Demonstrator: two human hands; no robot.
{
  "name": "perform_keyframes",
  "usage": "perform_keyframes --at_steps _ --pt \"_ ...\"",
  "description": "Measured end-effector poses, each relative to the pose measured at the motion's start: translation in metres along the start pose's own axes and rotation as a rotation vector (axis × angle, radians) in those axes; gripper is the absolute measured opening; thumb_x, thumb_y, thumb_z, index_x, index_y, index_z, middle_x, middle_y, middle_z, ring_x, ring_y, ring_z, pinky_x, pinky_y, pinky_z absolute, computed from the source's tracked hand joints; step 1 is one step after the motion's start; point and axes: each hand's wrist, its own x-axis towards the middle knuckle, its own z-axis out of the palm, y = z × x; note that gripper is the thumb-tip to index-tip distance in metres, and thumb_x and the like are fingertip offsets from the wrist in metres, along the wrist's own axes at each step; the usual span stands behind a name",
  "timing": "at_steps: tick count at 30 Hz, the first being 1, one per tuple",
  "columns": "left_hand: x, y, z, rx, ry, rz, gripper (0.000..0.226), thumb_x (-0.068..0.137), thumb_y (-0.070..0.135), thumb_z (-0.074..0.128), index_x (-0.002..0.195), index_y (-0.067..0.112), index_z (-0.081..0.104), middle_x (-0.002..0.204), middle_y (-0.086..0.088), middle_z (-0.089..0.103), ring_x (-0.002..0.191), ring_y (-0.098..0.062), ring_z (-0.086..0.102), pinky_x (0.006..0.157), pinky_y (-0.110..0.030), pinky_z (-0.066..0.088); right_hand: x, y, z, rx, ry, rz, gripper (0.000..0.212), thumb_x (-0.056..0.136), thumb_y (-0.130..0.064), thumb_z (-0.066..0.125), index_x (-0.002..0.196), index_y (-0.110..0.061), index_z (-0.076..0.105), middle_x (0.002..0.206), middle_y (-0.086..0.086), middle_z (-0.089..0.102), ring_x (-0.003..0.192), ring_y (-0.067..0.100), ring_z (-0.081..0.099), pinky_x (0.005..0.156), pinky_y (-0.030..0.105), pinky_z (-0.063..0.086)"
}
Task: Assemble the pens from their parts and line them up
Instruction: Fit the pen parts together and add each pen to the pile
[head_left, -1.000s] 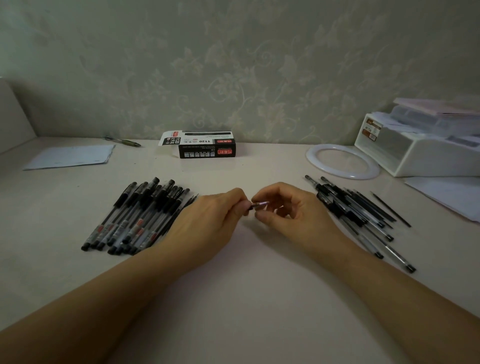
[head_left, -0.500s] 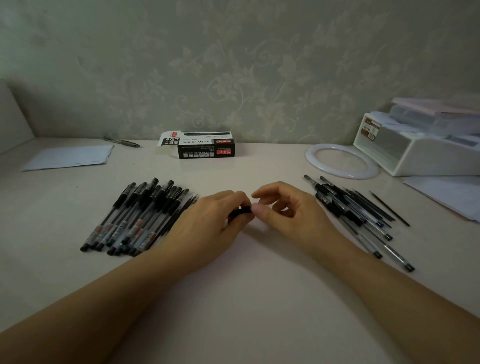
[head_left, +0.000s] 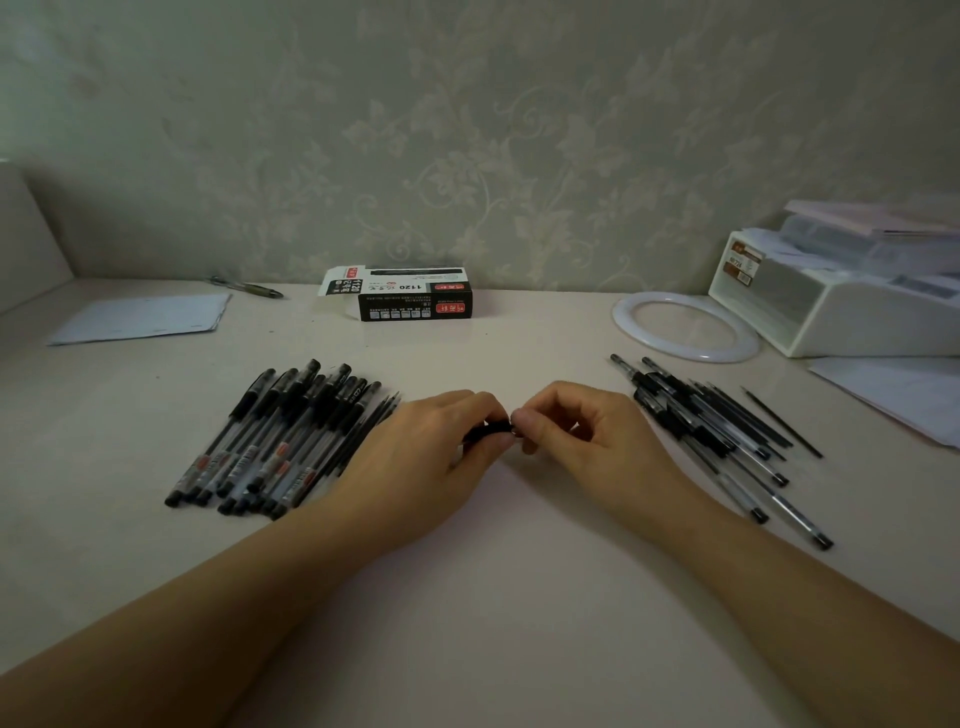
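Your two hands have closed the gap: a second ago a short silvery tip showed between them, and now it is gone from sight, with only a stub of black pen (head_left: 488, 432) visible. Your left hand (head_left: 415, 457) curls round that dark barrel, and your right hand (head_left: 576, 436) pinches its near end with thumb and forefinger, the two hands touching at the fingertips above the counter (head_left: 493, 597). I'd judge the tip piece is being seated or twisted home, so this pen is close to done; how far it has gone in is hidden by your fingers.

To your left lies the row of capped pens (head_left: 280, 441), side by side and roughly lined up, just beside your left wrist. To your right sits the looser heap of pen parts (head_left: 711, 431), barrels and thin refills crossing each other, one refill (head_left: 782, 422) lying apart.

Further back stand the pen box (head_left: 415, 299), a white ring (head_left: 685, 326), a white storage bin (head_left: 852, 306) and a sheet of paper (head_left: 145, 318). Nothing blocks the way to either pile.
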Motion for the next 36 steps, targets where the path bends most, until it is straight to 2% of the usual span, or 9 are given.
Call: perform_keyframes --at_steps 3,6,9,15,19,22,24,27,36 --pt "0.0001 -0.0006 0.0000 -0.007 0.001 -0.005 0.015 0.095 0.035 0.052 0.098 0.025 0.062 0.083 0.012 0.059 0.068 -0.009 0.054 0.061 -0.039 0.047 0.0005 -0.0003 -0.0004 0.032 -0.006 0.005 0.009 0.088 -0.020 0.071 0.091 -0.029 0.070 0.086 -0.010 0.070 0.072 0.012 0.060 0.063 0.014 0.044" --pt "0.0003 -0.0002 0.0002 -0.019 0.010 -0.001 0.014 0.095 0.033 0.053 0.097 0.022 0.062 0.082 0.012 0.060 0.068 -0.009 0.055 0.060 -0.039 0.047 0.0006 -0.0009 0.0006 0.049 0.002 0.030 0.017 0.085 -0.029 0.074 0.100 -0.034 0.067 0.094 -0.010 0.068 0.068 0.008 0.057 0.063 0.013 0.043" --pt "0.0004 0.0008 -0.0004 -0.019 0.003 -0.001 0.015 0.095 0.034 0.052 0.098 0.023 0.062 0.083 0.011 0.060 0.069 -0.009 0.055 0.061 -0.040 0.048 0.0011 -0.0016 0.0004 0.031 0.030 0.064 0.011 0.086 -0.040 0.071 0.090 -0.029 0.070 0.084 -0.007 0.072 0.072 0.015 0.065 0.066 0.021 0.048" --pt "0.0008 0.0014 0.0005 -0.002 0.002 -0.034 0.021 0.098 0.035 0.043 0.118 0.037 0.049 0.070 0.025 0.047 0.063 0.002 0.048 0.054 -0.028 0.036 0.0022 -0.0035 -0.0020 0.196 0.090 0.081 0.003 0.087 -0.012 0.072 0.088 -0.015 0.071 0.072 -0.005 0.072 0.070 0.008 0.070 0.068 0.015 0.051" --pt "0.0006 0.0023 -0.0016 0.000 -0.003 -0.029 0.025 0.100 0.032 0.039 0.122 0.041 0.047 0.070 0.027 0.046 0.066 -0.001 0.048 0.057 -0.031 0.043 0.0036 -0.0036 -0.0064 0.229 0.251 0.108 0.009 0.085 -0.010 0.073 0.089 -0.017 0.071 0.073 -0.005 0.072 0.071 0.004 0.067 0.067 0.012 0.050" --pt "0.0006 0.0011 -0.0002 0.011 -0.001 -0.039 0.025 0.100 0.032 0.039 0.122 0.042 0.048 0.072 0.028 0.046 0.068 -0.006 0.048 0.062 -0.034 0.047 0.0023 -0.0021 -0.0064 0.031 0.264 0.100 0.013 0.081 -0.008 0.075 0.083 -0.020 0.072 0.071 -0.005 0.069 0.067 0.007 0.063 0.066 0.015 0.050" --pt "0.0008 -0.0001 0.0010 0.008 0.011 -0.044 0.025 0.100 0.032 0.041 0.121 0.042 0.049 0.073 0.030 0.046 0.071 -0.006 0.046 0.064 -0.034 0.047 -0.0004 -0.0029 -0.0018 -0.169 0.157 0.063 0.015 0.080 -0.008 0.075 0.081 -0.023 0.073 0.069 -0.007 0.067 0.059 0.002 0.057 0.061 0.011 0.044" --pt "0.0011 -0.0017 0.0018 0.007 0.026 -0.043 0.025 0.099 0.031 0.043 0.121 0.042 0.051 0.073 0.031 0.046 0.072 -0.005 0.046 0.066 -0.033 0.048 -0.0020 -0.0031 0.0025 -0.355 0.056 -0.013 0.013 0.080 -0.011 0.072 0.083 -0.023 0.075 0.073 -0.007 0.064 0.066 0.005 0.056 0.063 0.010 0.040" --pt "0.0007 -0.0050 0.0033 0.004 0.033 -0.033 0.027 0.099 0.031 0.046 0.122 0.043 0.052 0.079 0.033 0.048 0.074 0.000 0.051 0.068 -0.033 0.050 -0.0025 -0.0038 0.0019 -0.378 0.055 0.011 0.008 0.083 -0.016 0.073 0.087 -0.022 0.075 0.079 -0.006 0.062 0.069 0.007 0.057 0.067 0.010 0.041"
